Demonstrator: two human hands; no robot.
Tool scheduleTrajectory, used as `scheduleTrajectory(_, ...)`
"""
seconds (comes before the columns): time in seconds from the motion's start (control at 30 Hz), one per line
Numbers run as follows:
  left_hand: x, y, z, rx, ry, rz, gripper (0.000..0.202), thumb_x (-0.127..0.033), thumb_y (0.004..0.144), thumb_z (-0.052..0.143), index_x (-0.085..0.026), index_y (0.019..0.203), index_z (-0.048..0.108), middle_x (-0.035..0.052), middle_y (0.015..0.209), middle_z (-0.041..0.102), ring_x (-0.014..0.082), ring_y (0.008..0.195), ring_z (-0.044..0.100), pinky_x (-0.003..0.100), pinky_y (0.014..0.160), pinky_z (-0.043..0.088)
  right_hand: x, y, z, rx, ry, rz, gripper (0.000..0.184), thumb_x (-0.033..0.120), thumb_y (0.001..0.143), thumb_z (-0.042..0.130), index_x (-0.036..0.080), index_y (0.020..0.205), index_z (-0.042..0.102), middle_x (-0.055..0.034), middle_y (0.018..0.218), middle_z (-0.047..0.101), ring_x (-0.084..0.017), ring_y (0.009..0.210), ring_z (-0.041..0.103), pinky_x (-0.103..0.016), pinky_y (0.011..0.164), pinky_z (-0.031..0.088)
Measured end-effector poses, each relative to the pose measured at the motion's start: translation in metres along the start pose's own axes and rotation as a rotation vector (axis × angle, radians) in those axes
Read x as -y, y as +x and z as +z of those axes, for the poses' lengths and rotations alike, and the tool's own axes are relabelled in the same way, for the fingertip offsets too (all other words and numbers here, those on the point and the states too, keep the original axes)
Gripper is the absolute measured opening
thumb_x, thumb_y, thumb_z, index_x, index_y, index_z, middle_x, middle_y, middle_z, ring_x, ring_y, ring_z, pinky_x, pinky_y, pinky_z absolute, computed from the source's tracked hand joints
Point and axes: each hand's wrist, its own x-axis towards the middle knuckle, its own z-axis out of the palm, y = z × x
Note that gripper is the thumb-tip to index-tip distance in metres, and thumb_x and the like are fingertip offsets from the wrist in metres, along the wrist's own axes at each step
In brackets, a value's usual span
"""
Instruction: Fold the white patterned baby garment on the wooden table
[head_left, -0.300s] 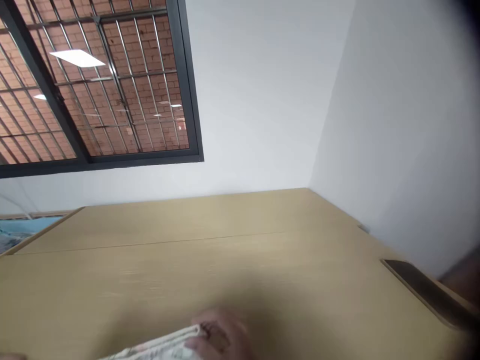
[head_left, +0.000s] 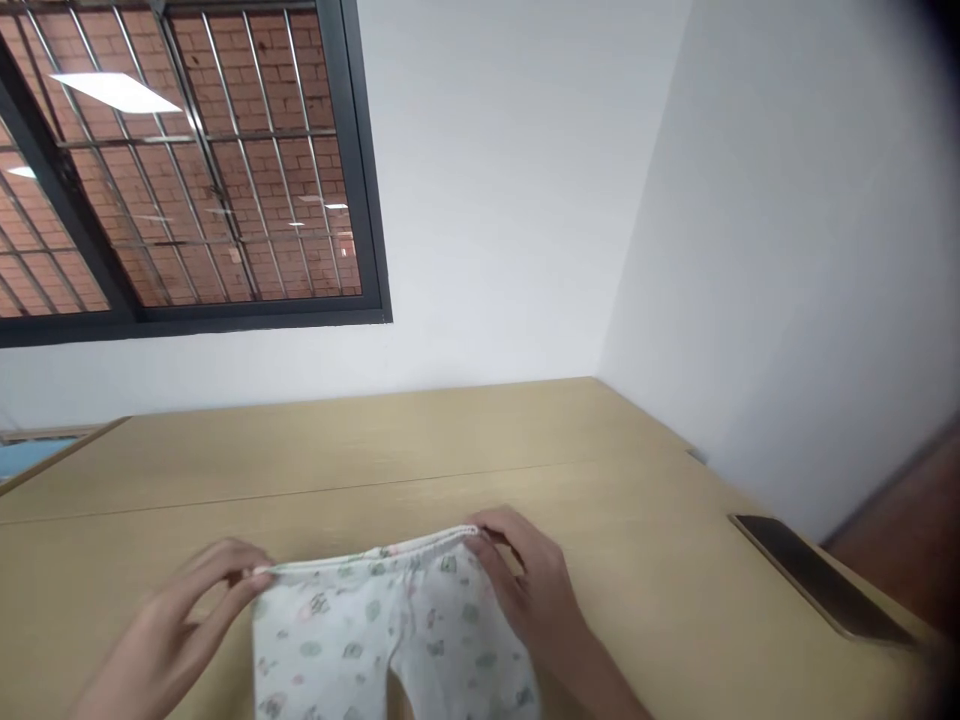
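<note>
A small pair of white trousers (head_left: 375, 630) with a pale printed pattern lies on the light wooden table (head_left: 450, 440), waistband towards the wall, legs running off the bottom edge. My left hand (head_left: 180, 620) pinches the left end of the waistband. My right hand (head_left: 525, 580) is closed on the right end of the waistband, fingers curled over the elastic edge.
A dark phone (head_left: 817, 580) lies flat near the table's right edge. White walls meet in a corner behind the table. A dark-framed window (head_left: 187, 170) with a metal grille and a brick wall behind it is at the upper left.
The view has tilted down. The trousers and both hands now show fully; before only the right hand and a strip of cloth showed at the bottom edge.
</note>
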Motion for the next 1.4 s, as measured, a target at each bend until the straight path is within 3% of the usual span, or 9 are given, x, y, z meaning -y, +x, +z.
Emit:
scheduleTrajectory(0.1,0.005,0.034,0.042,0.234,-0.062,0.023,0.038,-0.063,0.084,0.058,-0.028,0.085,0.071,0.0023,0.093,0.072,0.0207,0.085,0.065,0.024,0.065,0.052,-0.042,0.02,0.004,0.006,-0.094,0.028,0.019,0.037,0.101,0.049,0.025,0.097,0.063,-0.006,0.093,0.065,-0.021,0.085,0.061,-0.033,0.079,0.051)
scheduleTrajectory(0.27,0.04,0.061,0.127,0.334,0.029,0.029,0.032,-0.049,0.094,0.047,-0.022,0.089,0.065,0.0007,0.08,0.067,0.0193,0.076,0.062,0.029,0.072,0.047,-0.136,0.032,0.035,0.163,-0.275,0.162,0.015,0.023,0.097,0.046,0.022,0.088,0.057,-0.0075,0.093,0.062,-0.024,0.091,0.058,-0.039,0.085,0.048)
scheduleTrajectory(0.43,0.076,0.072,0.195,0.312,0.117,0.088,0.031,-0.036,0.099,0.035,-0.022,0.082,0.056,0.0042,0.086,0.066,0.0219,0.086,0.061,0.033,0.079,0.045,-0.208,0.031,0.063,0.305,-0.473,0.102,0.024,0.008,0.095,0.042,0.02,0.107,0.058,-0.009,0.106,0.063,-0.024,0.1,0.057,-0.036,0.089,0.043)
scheduleTrajectory(0.67,0.096,0.119,0.25,0.217,0.242,0.074,0.028,-0.025,0.101,0.031,-0.019,0.094,0.058,0.0088,0.098,0.065,0.0233,0.097,0.059,0.038,0.091,0.044,-0.254,0.071,0.076,0.333,-0.776,0.035,0.025,0.006,0.097,0.043,0.019,0.108,0.06,-0.0095,0.109,0.063,-0.025,0.1,0.056,-0.033,0.085,0.038)
scheduleTrajectory(0.9,0.098,0.161,0.274,0.251,0.348,-0.05,0.024,-0.038,0.096,0.059,-0.016,0.104,0.063,0.0048,0.107,0.066,0.021,0.103,0.063,0.044,0.094,0.051,-0.279,0.104,0.076,0.344,-0.813,0.066,0.027,0.007,0.098,0.039,0.018,0.109,0.061,-0.0107,0.112,0.063,-0.024,0.101,0.055,-0.033,0.085,0.036)
scheduleTrajectory(1.03,0.097,0.171,0.271,0.288,0.348,-0.14,0.027,-0.041,0.095,0.061,-0.016,0.106,0.064,0.0053,0.109,0.067,0.0201,0.101,0.064,0.043,0.091,0.053,-0.283,0.11,0.079,0.359,-0.826,0.087,0.029,0.007,0.098,0.04,0.019,0.114,0.061,-0.0111,0.114,0.063,-0.025,0.105,0.054,-0.033,0.088,0.036)
scheduleTrajectory(1.13,0.08,0.169,0.265,0.286,0.35,-0.167,0.029,-0.042,0.095,0.061,-0.016,0.108,0.064,0.0059,0.112,0.066,0.0212,0.103,0.063,0.045,0.093,0.052,-0.283,0.112,0.08,0.377,-0.824,0.102,0.028,0.01,0.099,0.04,0.019,0.114,0.062,-0.0111,0.114,0.063,-0.025,0.107,0.054,-0.033,0.09,0.036)
scheduleTrajectory(1.27,0.026,0.138,0.251,0.316,0.306,-0.092,0.023,-0.03,0.1,0.047,-0.016,0.114,0.06,0.0093,0.117,0.065,0.022,0.112,0.06,0.041,0.097,0.046,-0.284,0.113,0.078,0.393,-0.811,0.129,0.026,0.016,0.101,0.041,0.019,0.116,0.062,-0.0122,0.117,0.062,-0.026,0.109,0.054,-0.034,0.091,0.036)
scheduleTrajectory(1.4,-0.044,0.06,0.246,0.546,0.185,0.038,0.025,-0.035,0.098,0.043,-0.023,0.092,0.064,0.0021,0.086,0.072,0.0181,0.081,0.066,0.029,0.072,0.047,-0.286,0.117,0.075,0.406,-0.778,0.169,0.027,0.02,0.102,0.042,0.019,0.12,0.062,-0.0129,0.121,0.061,-0.026,0.113,0.054,-0.035,0.094,0.035)
